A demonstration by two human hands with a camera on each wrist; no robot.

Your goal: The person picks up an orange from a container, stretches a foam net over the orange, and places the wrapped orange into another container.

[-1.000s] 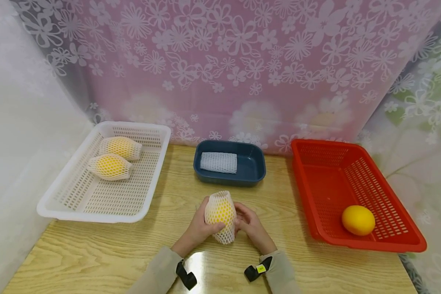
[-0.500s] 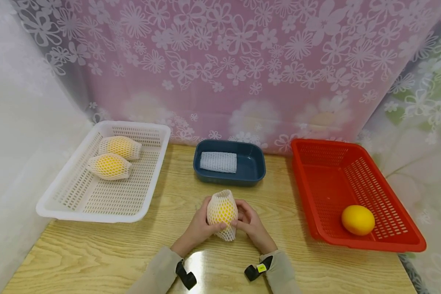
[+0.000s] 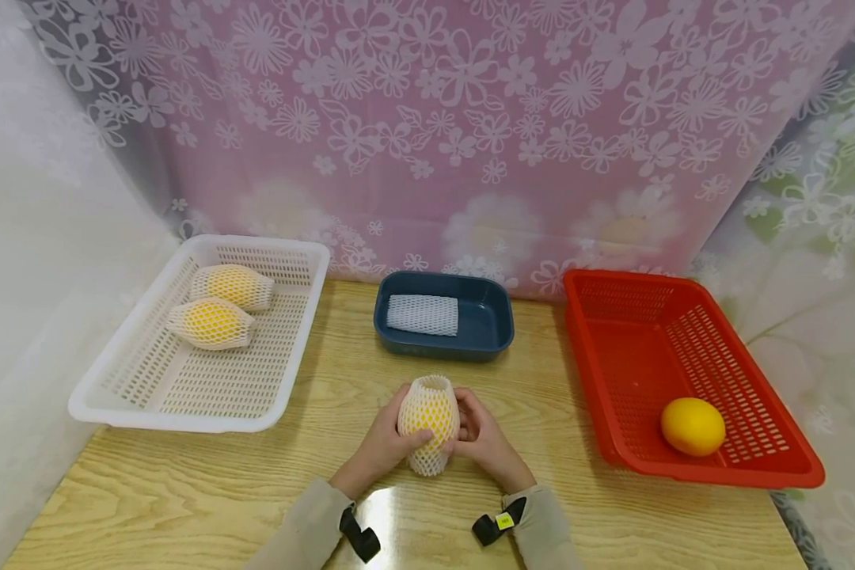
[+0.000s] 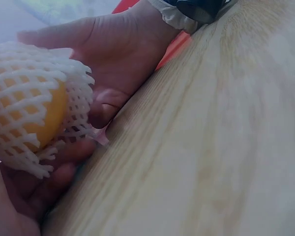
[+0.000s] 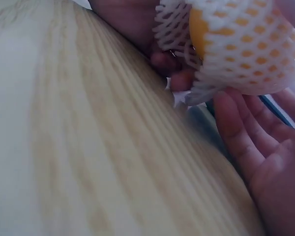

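Observation:
A yellow-orange fruit point(image 3: 435, 416) in a white foam net sleeve stands upright over the table, between both hands. My left hand point(image 3: 385, 435) grips it from the left, thumb across the front. At its right side, my right hand point(image 3: 490, 443) holds it with the thumb near the front and fingers reaching behind. In the left wrist view, bare peel of the netted fruit point(image 4: 19, 105) shows at the sleeve's open end. Fingers of my right hand point(image 5: 250, 142) lie against the net's underside in the right wrist view.
A white basket point(image 3: 174, 421) at left holds two netted fruits point(image 3: 217, 323). Behind the hands, a dark blue tray point(image 3: 488, 317) contains a foam net sleeve point(image 3: 423, 315). At right, a red basket point(image 3: 630, 340) holds one bare yellow fruit point(image 3: 693, 427).
The netted fruit turns slightly in the hands and now stands straighter, a little lower and to the left than half a second ago. The right thumb has shifted on the net; baskets and tray stay put.

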